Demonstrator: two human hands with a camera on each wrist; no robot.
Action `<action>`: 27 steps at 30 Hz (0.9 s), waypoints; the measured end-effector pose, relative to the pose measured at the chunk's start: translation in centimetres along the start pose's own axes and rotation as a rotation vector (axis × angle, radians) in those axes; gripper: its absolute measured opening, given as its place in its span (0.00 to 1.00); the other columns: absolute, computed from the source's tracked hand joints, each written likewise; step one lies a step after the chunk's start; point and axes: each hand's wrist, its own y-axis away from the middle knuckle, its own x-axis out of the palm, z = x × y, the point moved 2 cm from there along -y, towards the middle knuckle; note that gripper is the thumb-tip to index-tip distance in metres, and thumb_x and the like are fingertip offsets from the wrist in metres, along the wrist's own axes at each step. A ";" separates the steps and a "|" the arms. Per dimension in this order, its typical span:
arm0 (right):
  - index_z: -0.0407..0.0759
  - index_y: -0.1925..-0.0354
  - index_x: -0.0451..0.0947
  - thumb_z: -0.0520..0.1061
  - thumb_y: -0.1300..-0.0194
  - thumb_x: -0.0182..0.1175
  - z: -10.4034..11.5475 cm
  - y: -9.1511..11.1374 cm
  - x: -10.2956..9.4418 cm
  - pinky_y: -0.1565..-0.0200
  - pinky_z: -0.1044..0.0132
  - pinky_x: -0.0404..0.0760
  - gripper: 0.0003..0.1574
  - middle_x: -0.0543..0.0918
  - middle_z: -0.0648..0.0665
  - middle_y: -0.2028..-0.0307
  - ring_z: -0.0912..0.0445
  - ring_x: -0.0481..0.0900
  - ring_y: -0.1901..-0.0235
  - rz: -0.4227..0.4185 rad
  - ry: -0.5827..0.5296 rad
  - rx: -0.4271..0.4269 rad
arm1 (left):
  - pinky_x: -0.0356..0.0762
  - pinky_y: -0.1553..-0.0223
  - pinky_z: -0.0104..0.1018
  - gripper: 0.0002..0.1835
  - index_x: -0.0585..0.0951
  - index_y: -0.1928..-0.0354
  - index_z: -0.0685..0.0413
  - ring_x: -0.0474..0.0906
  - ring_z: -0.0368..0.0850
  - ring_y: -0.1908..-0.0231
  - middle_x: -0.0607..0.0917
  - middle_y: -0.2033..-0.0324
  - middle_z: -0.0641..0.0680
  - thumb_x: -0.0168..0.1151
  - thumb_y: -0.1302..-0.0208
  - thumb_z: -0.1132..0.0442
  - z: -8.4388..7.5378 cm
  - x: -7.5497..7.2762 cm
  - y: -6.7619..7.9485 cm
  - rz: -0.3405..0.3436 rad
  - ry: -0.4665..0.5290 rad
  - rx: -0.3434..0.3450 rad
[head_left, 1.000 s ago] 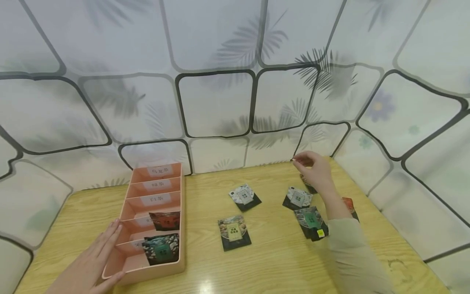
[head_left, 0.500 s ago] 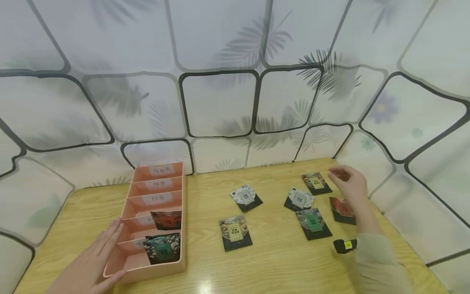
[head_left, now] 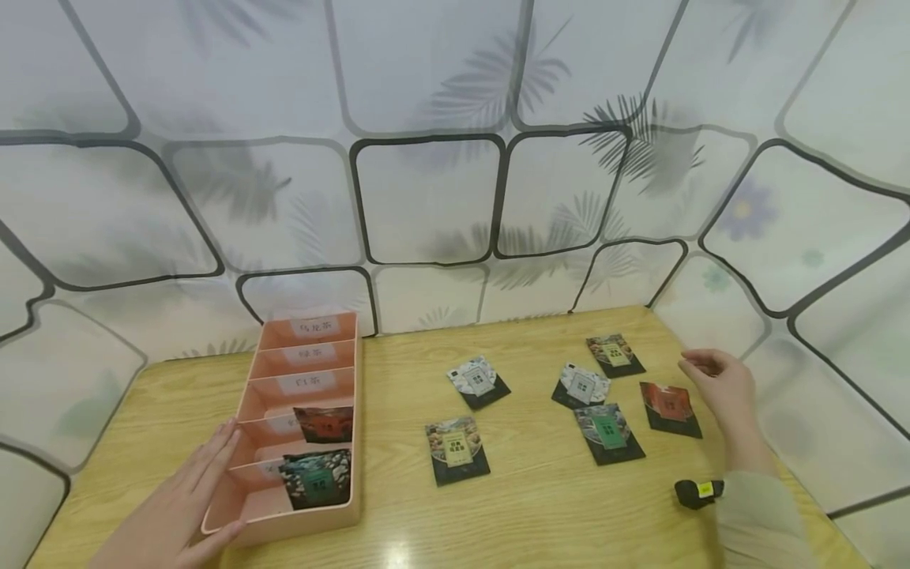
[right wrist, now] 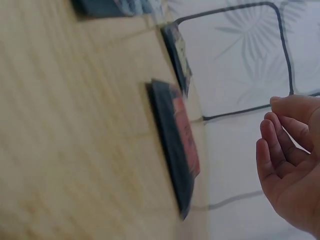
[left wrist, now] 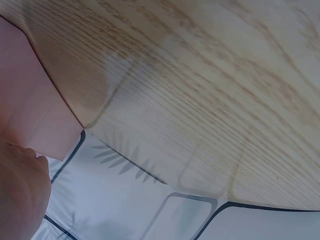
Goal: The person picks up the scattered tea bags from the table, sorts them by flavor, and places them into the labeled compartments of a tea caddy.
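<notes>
My left hand (head_left: 174, 498) rests along the left wall of a pink divided box (head_left: 355, 442), fingers straight and thumb by its front corner. In the left wrist view, part of that hand (left wrist: 22, 192) shows against the box's pink wall (left wrist: 35, 100). Over the right side of the table, my right hand (head_left: 725, 387) hovers with loosely bent fingers and nothing held. Nearest to it lies a red-and-black tea sachet (head_left: 671, 407), also seen edge-on in the right wrist view. Beyond that is a yellow-labelled sachet (head_left: 614, 355).
A green sachet (head_left: 609, 433) and a white one (head_left: 580, 386) lie right of centre. Another white sachet (head_left: 479, 382) and a yellow-labelled one (head_left: 457, 450) lie nearer the box. Inside the box stand a red sachet (head_left: 325, 425) and a green one (head_left: 317, 478). Patterned curtains (head_left: 426, 201) border the table.
My right hand has moved right and nearer to me, uncovering the yellow-labelled and red sachets on the right. My left hand stays at the box.
</notes>
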 end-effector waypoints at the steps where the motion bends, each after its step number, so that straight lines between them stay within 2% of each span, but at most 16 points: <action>1: 0.29 0.42 0.83 0.47 0.24 0.64 -0.4 0.1 -0.1 0.66 0.85 0.73 0.24 0.72 0.83 0.72 0.84 0.71 0.68 0.009 0.006 0.007 | 0.19 0.32 0.07 0.66 0.45 0.13 0.52 0.19 0.17 0.23 0.44 0.13 0.50 0.76 0.41 0.38 0.0 0.0 0.0 0.003 0.000 -0.005; 4: 0.29 0.41 0.82 0.48 0.24 0.64 -1.3 0.3 -0.2 0.67 0.83 0.74 0.24 0.72 0.82 0.71 0.83 0.70 0.69 0.037 0.044 0.019 | 0.19 0.33 0.07 0.66 0.44 0.13 0.51 0.18 0.16 0.24 0.44 0.13 0.50 0.76 0.41 0.38 -0.1 0.1 0.0 0.014 -0.001 -0.016; 6: 0.29 0.41 0.82 0.48 0.24 0.64 -1.8 0.4 -0.3 0.67 0.83 0.74 0.25 0.76 0.77 0.70 0.83 0.69 0.69 0.053 0.067 0.014 | 0.19 0.33 0.06 0.66 0.44 0.13 0.51 0.18 0.16 0.24 0.44 0.13 0.50 0.76 0.41 0.38 -0.1 0.1 0.0 0.012 0.001 -0.017; 10: 0.26 0.42 0.81 0.46 0.25 0.65 -2.7 0.5 -0.5 0.68 0.82 0.73 0.25 0.88 0.54 0.64 0.84 0.68 0.70 0.085 0.108 0.006 | 0.19 0.33 0.07 0.66 0.44 0.13 0.52 0.18 0.17 0.23 0.44 0.13 0.50 0.76 0.41 0.38 -0.1 0.0 0.0 0.010 0.002 -0.012; 13: 0.24 0.42 0.80 0.46 0.25 0.65 -3.4 0.5 -0.4 0.69 0.82 0.73 0.26 0.90 0.39 0.60 0.85 0.68 0.70 0.106 0.126 0.002 | 0.19 0.33 0.07 0.66 0.44 0.13 0.52 0.18 0.17 0.24 0.44 0.13 0.50 0.75 0.40 0.38 -0.2 0.0 0.0 0.015 -0.001 -0.017; 19: 0.23 0.41 0.79 0.47 0.24 0.65 -4.6 0.4 -0.4 0.65 0.84 0.70 0.28 0.90 0.36 0.58 0.85 0.68 0.70 0.146 0.133 0.015 | 0.19 0.33 0.07 0.66 0.44 0.13 0.52 0.18 0.17 0.24 0.43 0.13 0.49 0.75 0.40 0.37 -0.2 -0.1 0.0 0.014 -0.013 -0.018; 23: 0.23 0.37 0.75 0.51 0.23 0.65 -5.1 0.4 -0.3 0.63 0.83 0.71 0.34 0.88 0.29 0.51 0.84 0.68 0.68 0.215 0.129 0.064 | 0.19 0.33 0.07 0.66 0.44 0.13 0.53 0.18 0.17 0.23 0.44 0.13 0.50 0.75 0.40 0.38 -0.1 -0.1 0.0 0.009 -0.008 -0.009; 25: 0.23 0.35 0.74 0.54 0.23 0.64 -5.1 0.4 -0.2 0.60 0.79 0.75 0.37 0.85 0.25 0.47 0.79 0.74 0.65 0.248 0.157 0.072 | 0.20 0.33 0.07 0.65 0.45 0.13 0.53 0.19 0.17 0.23 0.44 0.13 0.50 0.75 0.40 0.38 -0.1 -0.1 0.0 0.006 -0.005 -0.007; 27: 0.23 0.32 0.71 0.57 0.24 0.65 -5.1 0.4 -0.1 0.57 0.74 0.77 0.42 0.82 0.22 0.41 0.66 0.81 0.59 0.287 0.152 0.096 | 0.20 0.33 0.06 0.66 0.45 0.13 0.53 0.19 0.17 0.23 0.44 0.13 0.50 0.76 0.41 0.39 -0.1 -0.1 0.0 0.002 -0.002 -0.001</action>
